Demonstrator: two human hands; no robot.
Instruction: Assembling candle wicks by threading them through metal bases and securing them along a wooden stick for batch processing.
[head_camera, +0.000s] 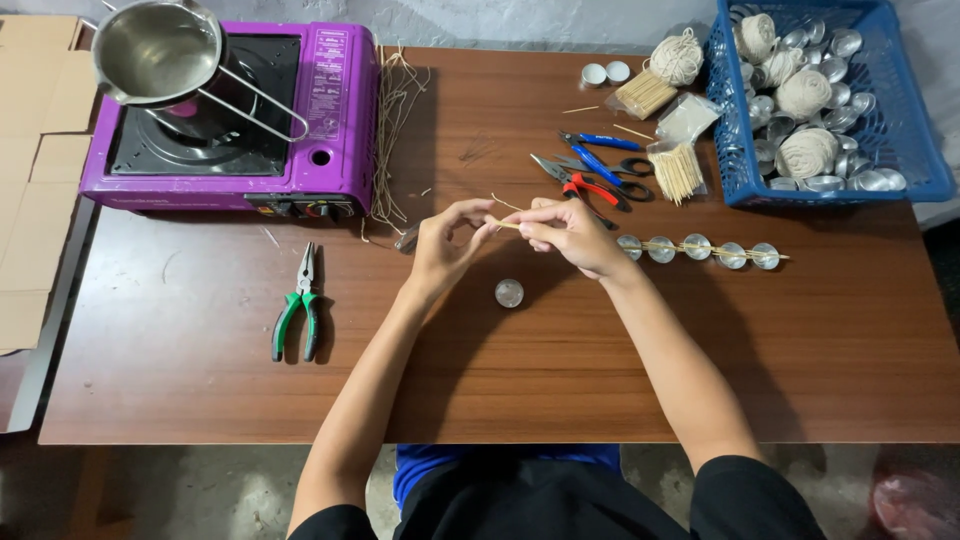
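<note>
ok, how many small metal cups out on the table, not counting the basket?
8. One cup below the hands, five in a row by the right hand, two at the far edge. The hand may hide more of the row.

Soft, even light falls from above on the wooden table (200, 380) — moderately bright, no harsh glare. Faint arm shadows lie on the wood just beneath both forearms. The steel pot (160, 50) at the table's far left corner glints mildly. Focus is sharp throughout — edges slightly bowed.
</note>
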